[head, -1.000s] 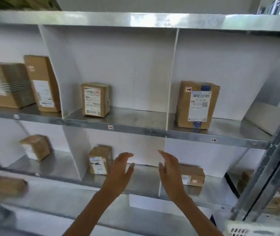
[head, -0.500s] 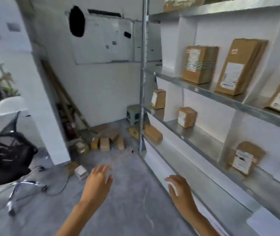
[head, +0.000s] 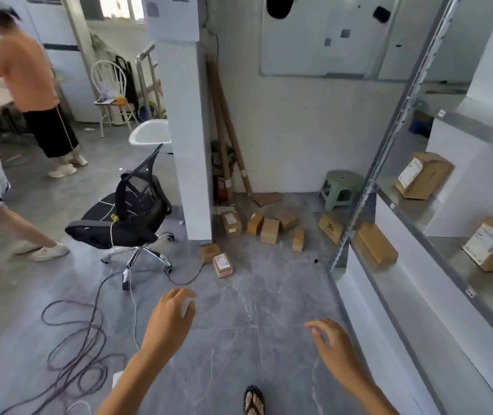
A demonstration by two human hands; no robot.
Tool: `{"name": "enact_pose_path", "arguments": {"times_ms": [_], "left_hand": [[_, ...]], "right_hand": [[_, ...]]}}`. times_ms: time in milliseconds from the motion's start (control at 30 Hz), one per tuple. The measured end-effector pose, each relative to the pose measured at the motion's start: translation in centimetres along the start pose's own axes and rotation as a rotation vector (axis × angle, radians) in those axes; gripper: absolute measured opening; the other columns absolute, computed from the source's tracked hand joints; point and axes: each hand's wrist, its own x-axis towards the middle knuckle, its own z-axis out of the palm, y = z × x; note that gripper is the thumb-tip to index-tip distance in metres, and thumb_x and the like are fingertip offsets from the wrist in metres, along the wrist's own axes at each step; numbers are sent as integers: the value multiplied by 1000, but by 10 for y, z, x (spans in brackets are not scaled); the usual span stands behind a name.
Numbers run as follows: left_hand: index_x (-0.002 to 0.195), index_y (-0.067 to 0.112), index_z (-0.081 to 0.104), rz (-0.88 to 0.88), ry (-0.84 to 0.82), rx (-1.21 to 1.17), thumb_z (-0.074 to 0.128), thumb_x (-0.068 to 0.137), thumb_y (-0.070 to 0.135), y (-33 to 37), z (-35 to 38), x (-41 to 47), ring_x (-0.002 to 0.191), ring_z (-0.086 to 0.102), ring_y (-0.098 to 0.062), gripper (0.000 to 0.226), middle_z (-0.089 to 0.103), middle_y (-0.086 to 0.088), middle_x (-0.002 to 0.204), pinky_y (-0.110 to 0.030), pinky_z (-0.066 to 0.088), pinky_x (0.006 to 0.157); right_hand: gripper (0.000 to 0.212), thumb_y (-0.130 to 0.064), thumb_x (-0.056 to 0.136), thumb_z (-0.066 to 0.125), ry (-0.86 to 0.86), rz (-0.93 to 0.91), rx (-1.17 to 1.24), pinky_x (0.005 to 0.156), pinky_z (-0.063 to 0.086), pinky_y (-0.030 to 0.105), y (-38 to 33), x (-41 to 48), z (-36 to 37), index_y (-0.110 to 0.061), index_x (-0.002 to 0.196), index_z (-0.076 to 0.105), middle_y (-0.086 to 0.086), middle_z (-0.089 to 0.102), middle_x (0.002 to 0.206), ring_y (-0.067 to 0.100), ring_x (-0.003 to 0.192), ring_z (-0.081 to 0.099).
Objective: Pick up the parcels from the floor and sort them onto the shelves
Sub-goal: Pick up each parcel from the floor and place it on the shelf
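We hold both hands out over the grey, marble-veined floor (head: 239, 339), empty: the left hand (head: 170, 319) has its fingers loosely curled and apart, and the right hand (head: 333, 342) is spread, palm down, gripping nothing. The parcels (head: 269, 230) are plain brown cardboard boxes, matte and square-edged, scattered on the floor in the far corner beside the white pillar (head: 192, 145). Several stand on end with their long axes upright or leaning; one small flat parcel (head: 222, 265) lies nearer us, white label up, its long axis running away from us and slightly left, touching another brown box behind it. To the right stand the shelves (head: 437, 265), dull sheet metal with white dividers; three labelled boxes already sit on them, tilted, labels turned toward the left. A pale green plastic stool (head: 339, 187) sits by the far wall. On the left are a black mesh office chair (head: 131, 214) on chrome legs and loops of dark cable (head: 74, 339).
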Motion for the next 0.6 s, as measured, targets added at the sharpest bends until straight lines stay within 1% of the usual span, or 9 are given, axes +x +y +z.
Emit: {"name": "enact_pose_path", "arguments": {"times_ms": [133, 233, 333, 433, 500, 567, 600], "left_hand": [[105, 11, 66, -94, -17, -6, 57, 87, 9, 3, 32, 68, 104, 60, -24, 21, 65, -7, 111, -28, 44, 83], [108, 13, 66, -138, -50, -7, 56, 89, 12, 7, 50, 118, 107, 59, -24, 22, 64, -6, 114, -30, 45, 85], [106, 13, 66, -188, -24, -41, 57, 88, 10, 2, 60, 162, 105, 60, -26, 20, 66, -6, 112, -33, 47, 86], [104, 12, 66, -272, -10, -50, 59, 87, 9, -13, 66, 189, 104, 61, -26, 19, 67, -7, 110, -32, 45, 86], [102, 11, 67, -321, -8, -56, 59, 87, 8, -30, 70, 202, 103, 62, -26, 17, 67, -7, 109, -29, 43, 85], [101, 10, 67, -369, -19, -58, 60, 87, 6, -49, 74, 216, 101, 63, -26, 17, 68, -7, 107, -28, 42, 84], [100, 10, 68, -390, -26, -60, 60, 87, 5, -59, 77, 224, 101, 63, -27, 17, 68, -8, 107, -29, 42, 85]], "right_hand": [[20, -2, 91, 54, -25, 39, 76, 86, 41, 18, 20, 80, -3, -8, 98, 71, 3, 69, 101, 16, 98, 62], [21, 0, 92, 52, -2, 106, 123, 86, 41, 21, 37, 130, -7, -9, 97, 70, 3, 69, 101, 16, 99, 62], [20, 1, 91, 52, -24, 143, 138, 86, 42, 21, 49, 177, -4, -6, 97, 71, 7, 70, 103, 19, 100, 62], [21, 2, 91, 52, -89, 173, 131, 85, 43, 23, 53, 217, 9, -2, 98, 71, 10, 71, 103, 24, 102, 63], [21, 3, 91, 52, -141, 176, 135, 82, 43, 18, 49, 240, 21, -2, 98, 70, 10, 71, 103, 23, 101, 63], [20, 4, 90, 52, -184, 186, 140, 78, 39, 7, 44, 263, 35, -1, 97, 71, 11, 71, 100, 21, 99, 63], [20, 5, 90, 52, -198, 197, 142, 77, 38, 4, 41, 274, 43, 0, 95, 71, 10, 72, 99, 20, 98, 64]]}}
